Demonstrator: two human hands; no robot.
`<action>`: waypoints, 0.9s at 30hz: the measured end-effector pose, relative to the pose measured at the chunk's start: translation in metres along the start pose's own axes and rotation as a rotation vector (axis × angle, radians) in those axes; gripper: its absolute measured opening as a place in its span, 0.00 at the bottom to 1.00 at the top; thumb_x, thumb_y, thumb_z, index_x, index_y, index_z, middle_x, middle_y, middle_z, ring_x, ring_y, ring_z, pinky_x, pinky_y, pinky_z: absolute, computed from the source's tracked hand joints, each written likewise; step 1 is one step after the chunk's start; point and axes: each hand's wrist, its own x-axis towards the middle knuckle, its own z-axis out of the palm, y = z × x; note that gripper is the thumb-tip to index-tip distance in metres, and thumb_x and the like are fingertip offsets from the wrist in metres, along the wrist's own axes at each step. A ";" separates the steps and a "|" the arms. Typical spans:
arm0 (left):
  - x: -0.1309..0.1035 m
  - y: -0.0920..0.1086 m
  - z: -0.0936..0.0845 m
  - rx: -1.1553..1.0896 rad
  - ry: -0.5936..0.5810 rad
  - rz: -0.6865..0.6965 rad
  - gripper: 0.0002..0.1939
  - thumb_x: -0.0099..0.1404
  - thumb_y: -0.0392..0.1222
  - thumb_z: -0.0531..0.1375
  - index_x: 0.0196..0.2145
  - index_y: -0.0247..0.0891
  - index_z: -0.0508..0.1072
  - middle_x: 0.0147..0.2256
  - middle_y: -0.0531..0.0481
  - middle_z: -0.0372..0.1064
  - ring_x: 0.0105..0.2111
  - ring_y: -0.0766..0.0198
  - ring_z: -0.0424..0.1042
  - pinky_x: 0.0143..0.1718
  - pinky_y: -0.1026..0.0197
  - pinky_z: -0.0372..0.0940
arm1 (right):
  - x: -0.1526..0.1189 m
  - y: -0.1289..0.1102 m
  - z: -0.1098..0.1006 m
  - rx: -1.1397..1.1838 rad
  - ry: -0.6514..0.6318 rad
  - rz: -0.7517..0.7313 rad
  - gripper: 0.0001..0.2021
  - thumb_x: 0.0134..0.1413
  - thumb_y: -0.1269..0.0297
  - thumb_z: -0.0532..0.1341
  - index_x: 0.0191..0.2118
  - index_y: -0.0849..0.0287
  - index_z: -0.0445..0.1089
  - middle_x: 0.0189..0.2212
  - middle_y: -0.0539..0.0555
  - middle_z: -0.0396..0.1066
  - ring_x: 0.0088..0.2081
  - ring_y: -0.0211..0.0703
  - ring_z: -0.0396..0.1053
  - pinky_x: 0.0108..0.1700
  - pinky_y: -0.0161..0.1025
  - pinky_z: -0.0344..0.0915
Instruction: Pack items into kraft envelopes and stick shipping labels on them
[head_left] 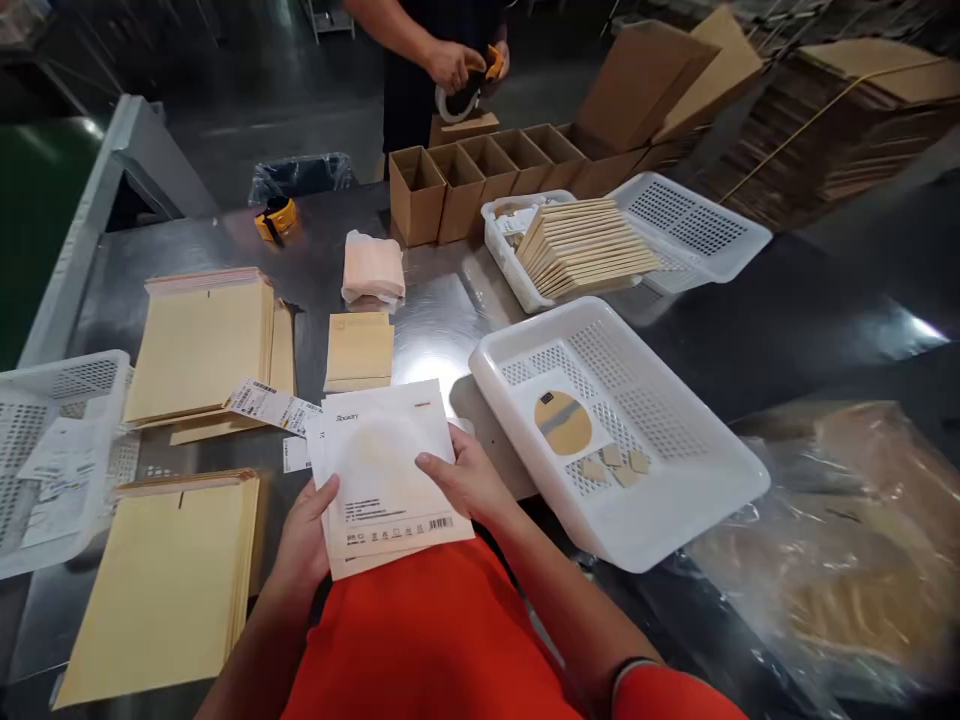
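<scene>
Between my two hands is a small stack of flat white printed packets (397, 460), with dark lettering and a barcode on the top one. My left hand (309, 520) grips their left edge, thumb on top. On the right edge, my right hand (476, 475) has its thumb over the front and its other fingers underneath, hidden. Just left of the packets, a printed label strip (274, 405) lies partly over a pile of yellow padded mailers (199, 350). A second mailer pile (157, 590) sits nearer me. Beyond the packets are tan cards (358, 350).
A white basket (675, 430) with a round tan piece stands right; another basket (60, 365) with labels stands left. Behind are a pink wrapped bundle (373, 265), open cardboard boxes (416, 200) and a tape dispenser (276, 220). Across the table a co-worker's hand (454, 68) holds another dispenser.
</scene>
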 end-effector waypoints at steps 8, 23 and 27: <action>0.002 -0.004 -0.001 -0.005 -0.016 -0.043 0.22 0.54 0.32 0.63 0.49 0.36 0.72 0.37 0.45 0.80 0.46 0.49 0.76 0.51 0.48 0.69 | -0.002 0.007 -0.004 0.009 0.002 0.023 0.23 0.42 0.56 0.70 0.45 0.56 0.68 0.43 0.55 0.77 0.45 0.53 0.73 0.49 0.49 0.69; 0.113 0.006 -0.044 0.185 0.186 0.171 0.12 0.56 0.37 0.64 0.38 0.33 0.71 0.30 0.48 0.73 0.23 0.69 0.71 0.25 0.67 0.62 | 0.004 0.046 -0.056 -0.080 0.475 0.109 0.38 0.30 0.56 0.75 0.51 0.53 0.61 0.39 0.56 0.77 0.41 0.59 0.75 0.42 0.55 0.74; 0.165 0.048 -0.080 0.140 0.392 0.227 0.14 0.62 0.34 0.59 0.46 0.35 0.66 0.28 0.55 0.68 0.22 0.72 0.69 0.22 0.69 0.59 | 0.007 0.039 -0.057 -0.168 0.510 0.131 0.39 0.30 0.54 0.75 0.52 0.54 0.62 0.39 0.58 0.77 0.39 0.60 0.76 0.38 0.53 0.75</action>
